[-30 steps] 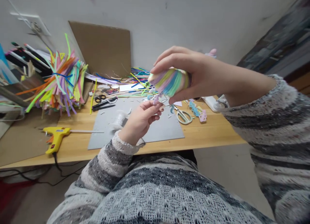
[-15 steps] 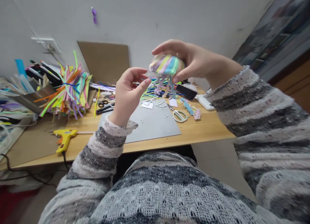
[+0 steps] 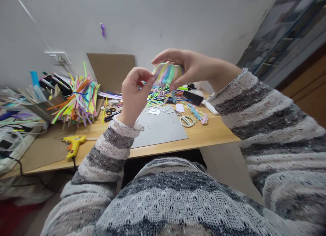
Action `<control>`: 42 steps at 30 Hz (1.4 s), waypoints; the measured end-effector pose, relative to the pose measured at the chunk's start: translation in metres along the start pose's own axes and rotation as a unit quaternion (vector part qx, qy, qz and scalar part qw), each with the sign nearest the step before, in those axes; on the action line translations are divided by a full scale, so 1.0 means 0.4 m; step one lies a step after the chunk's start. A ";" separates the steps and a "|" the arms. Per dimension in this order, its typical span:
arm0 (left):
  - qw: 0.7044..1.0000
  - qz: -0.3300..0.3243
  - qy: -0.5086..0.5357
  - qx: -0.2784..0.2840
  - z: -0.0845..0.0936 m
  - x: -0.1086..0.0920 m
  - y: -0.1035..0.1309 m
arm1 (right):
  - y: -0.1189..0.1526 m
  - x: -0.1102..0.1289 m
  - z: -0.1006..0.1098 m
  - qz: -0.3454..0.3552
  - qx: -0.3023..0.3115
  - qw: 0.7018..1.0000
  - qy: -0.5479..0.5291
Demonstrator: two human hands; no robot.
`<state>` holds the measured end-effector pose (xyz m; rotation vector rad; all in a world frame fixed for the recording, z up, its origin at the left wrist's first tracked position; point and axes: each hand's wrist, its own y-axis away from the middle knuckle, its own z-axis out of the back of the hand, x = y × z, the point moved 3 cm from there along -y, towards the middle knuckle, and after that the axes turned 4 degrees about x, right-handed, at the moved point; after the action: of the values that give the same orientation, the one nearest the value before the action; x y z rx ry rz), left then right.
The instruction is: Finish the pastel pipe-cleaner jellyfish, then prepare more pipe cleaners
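A rounded pastel-striped piece with curly strands dangling below it is raised above the desk. My right hand wraps round it from the right, thumb below and fingers over the top. At its left edge my left hand has thumb and index finger pinched together; what lies between the fingertips is too small to make out. Beneath the hands, a grey board lies on the wooden desk, with white-handled scissors at its right side.
A yellow glue gun lies at the left, below a bundle of colourful pipe cleaners. More pipe cleaners are strewn behind the board. A dark phone and curly pastel pieces lie at the right.
The striped piece and my right hand have shifted left and the piece has turned. My left fingers, apart before, have closed at its left edge. The view has moved slightly.
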<state>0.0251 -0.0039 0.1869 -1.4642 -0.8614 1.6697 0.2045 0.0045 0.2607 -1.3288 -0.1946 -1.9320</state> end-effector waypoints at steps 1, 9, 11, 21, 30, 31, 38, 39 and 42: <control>1.000 0.005 0.009 -0.006 -0.002 0.009 -0.004 | -0.004 0.002 0.006 0.015 -0.006 1.000 0.009; 0.986 0.144 0.086 -0.010 -0.019 0.071 -0.012 | -0.009 -0.023 0.020 0.035 -0.034 0.995 -0.082; 0.981 0.167 0.103 0.013 -0.023 0.075 -0.013 | -0.004 -0.029 0.017 0.017 -0.049 0.993 -0.102; 0.949 0.266 0.160 0.058 -0.047 0.117 -0.008 | -0.008 -0.020 -0.008 -0.057 -0.045 0.989 -0.133; 0.959 0.248 0.131 0.046 -0.022 0.132 0.001 | -0.005 -0.043 0.017 -0.058 -0.076 0.993 -0.075; 0.970 0.215 0.110 0.007 -0.013 0.126 0.002 | -0.006 -0.048 0.024 -0.043 -0.096 0.993 -0.055; 0.995 0.017 -0.101 0.006 -0.020 0.072 0.034 | -0.031 -0.059 0.028 0.067 -0.120 0.975 0.172; 0.992 0.026 -0.120 0.031 -0.027 0.071 0.038 | -0.035 -0.060 0.027 0.072 -0.116 0.970 0.200; 0.986 0.051 -0.146 0.069 -0.042 0.074 0.046 | -0.041 -0.059 0.031 0.080 -0.118 0.954 0.262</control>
<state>0.0378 0.0128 0.1545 -1.2051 -0.8161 2.0132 0.2063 0.0341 0.2509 -0.8918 0.4054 -2.1355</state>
